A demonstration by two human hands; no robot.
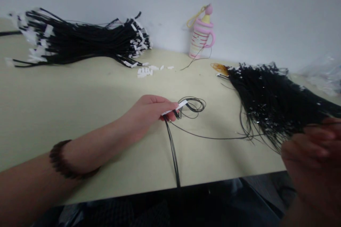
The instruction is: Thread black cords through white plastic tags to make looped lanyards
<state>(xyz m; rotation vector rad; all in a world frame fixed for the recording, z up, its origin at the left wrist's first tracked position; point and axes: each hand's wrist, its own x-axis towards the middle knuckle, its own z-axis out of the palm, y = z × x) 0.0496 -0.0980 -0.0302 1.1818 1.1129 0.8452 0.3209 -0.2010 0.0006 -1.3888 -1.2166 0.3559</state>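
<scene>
Red lines mark the cup (198, 40), print too small to read. Left and right of it lie black bundles (87, 40); far right, a clear bag (326, 76). Nearer than the cup, the left hand (157, 108) pinches a white strip (182, 104) and looped wires (192, 108). The right hand (311, 149), rightward of the cup, has curled fingers; their grasp I cannot tell.

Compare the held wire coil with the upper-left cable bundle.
The wire coil is looped; the cable bundle lies stretched out. The coil has few strands, the bundle many. The left hand holds the coil; the bundle lies on the table. Both are black.
</scene>
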